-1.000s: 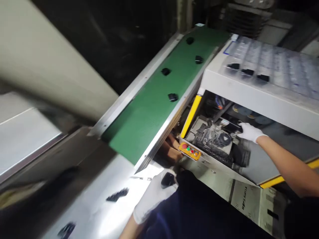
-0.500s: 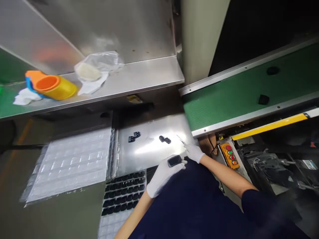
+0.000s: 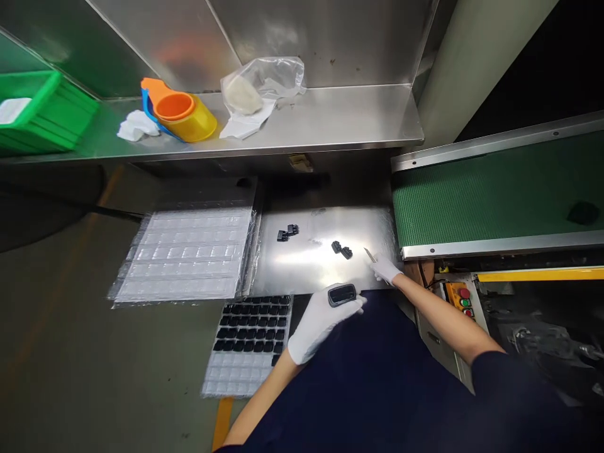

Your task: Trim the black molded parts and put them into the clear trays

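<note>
My left hand (image 3: 321, 319), in a white glove, is closed round a small black plastic part (image 3: 342, 294) held just above the near edge of the shiny steel table (image 3: 306, 270). My right hand (image 3: 385, 268), also gloved, pinches a thin metal blade (image 3: 369, 255) at the table's right edge. Two pairs of loose black parts (image 3: 341, 249) (image 3: 287, 233) lie on the steel. A clear tray (image 3: 250, 343) partly filled with black parts sits in front of my left hand.
A stack of clear blister trays (image 3: 186, 255) lies to the left. The green conveyor belt (image 3: 491, 195) runs to the right, carrying a black part (image 3: 584, 212). A shelf above holds an orange-yellow cup (image 3: 184, 116), a plastic bag (image 3: 257, 91) and a green bin (image 3: 35, 110). An orange button box (image 3: 461, 299) sits below.
My view has swung left from the machine to the steel table. My right hand left the machine's inside and now holds a blade at the table; my left hand keeps the black part.
</note>
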Available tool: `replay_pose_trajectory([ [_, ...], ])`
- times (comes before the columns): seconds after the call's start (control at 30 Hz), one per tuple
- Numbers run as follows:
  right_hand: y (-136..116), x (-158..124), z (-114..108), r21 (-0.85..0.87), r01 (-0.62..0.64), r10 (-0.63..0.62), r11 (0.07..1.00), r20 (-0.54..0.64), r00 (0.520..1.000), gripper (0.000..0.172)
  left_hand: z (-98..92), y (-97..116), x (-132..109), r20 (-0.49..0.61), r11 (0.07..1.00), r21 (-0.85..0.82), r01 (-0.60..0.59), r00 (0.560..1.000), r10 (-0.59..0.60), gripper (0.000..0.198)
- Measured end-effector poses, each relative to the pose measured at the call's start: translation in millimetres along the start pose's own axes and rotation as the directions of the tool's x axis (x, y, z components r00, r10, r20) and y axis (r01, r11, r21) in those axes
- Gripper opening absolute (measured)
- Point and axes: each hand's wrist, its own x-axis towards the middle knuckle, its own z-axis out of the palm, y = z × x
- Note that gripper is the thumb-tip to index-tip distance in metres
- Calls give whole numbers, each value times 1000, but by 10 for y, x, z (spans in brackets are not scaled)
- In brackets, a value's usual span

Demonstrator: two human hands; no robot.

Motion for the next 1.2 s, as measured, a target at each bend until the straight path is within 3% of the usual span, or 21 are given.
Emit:
replay_pose_trajectory([
  [0.1, -74, -252, -314, 47, -39, 40, 998, -26, 999, 21, 11, 105, 23, 73, 998, 64, 9, 997, -14, 40],
  [0.17, -216, -477, -681, -1, 127, -127, 992, -95, 987, 25, 44, 174, 37, 113, 982, 186, 6, 993, -27, 38],
  [0.27, -507, -767, -1236, -344, 358, -403, 868, -65, 913, 40, 138, 282, 40, 162, 926, 377, -37, 986, -26, 32],
  [0.4, -794, -938, -1616, -529, 455, -491, 716, 82, 867, 47, 291, 404, 2, 244, 860, 500, -105, 970, -23, 31],
  [0.6, -908, -987, -1708, -493, 512, -490, 703, 186, 852, 58, 424, 469, -86, 287, 811, 564, -155, 958, -17, 30],
  [0.77, -964, -1032, -1747, -479, 531, -501, 699, 202, 841, 53, 486, 452, -132, 275, 795, 591, -138, 961, -37, 36],
  [0.97, -925, -1075, -1746, -524, 576, -526, 627, 262, 809, 51, 555, 410, -140, 281, 799, 584, -140, 959, -37, 36],
  [1.2, -861, -1094, -1739, -410, 540, -479, 735, 250, 841, 52, 603, 387, -133, 280, 812, 574, -104, 957, -76, 34],
])
